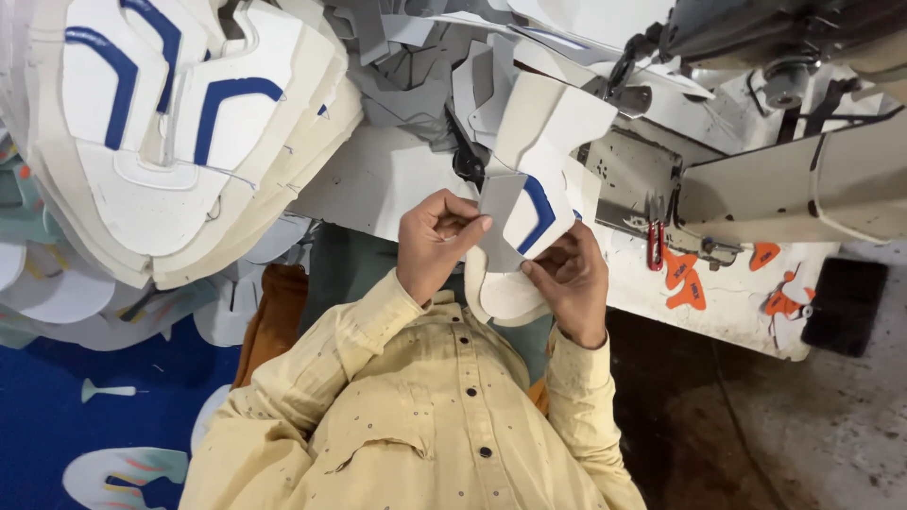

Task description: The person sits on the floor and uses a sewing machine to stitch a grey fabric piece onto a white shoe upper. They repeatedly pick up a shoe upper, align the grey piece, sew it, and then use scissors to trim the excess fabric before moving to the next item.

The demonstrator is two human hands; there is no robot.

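My left hand (433, 244) pinches the grey edge of a white shoe-upper piece with a blue curved stripe (529, 212). My right hand (570, 280) grips the same piece from below, thumb on its lower edge. The piece is held up close to my chest, just in front of the white work table (378, 179). Both yellow shirt sleeves reach up from the bottom of the view.
A tall stack of white uppers with blue stripes (179, 123) lies at the upper left. A sewing machine (756, 57) stands at the upper right, with red thread snips (655, 244) and orange tags (685, 283) on the table beside it. Grey cut pieces (406, 66) are piled behind.
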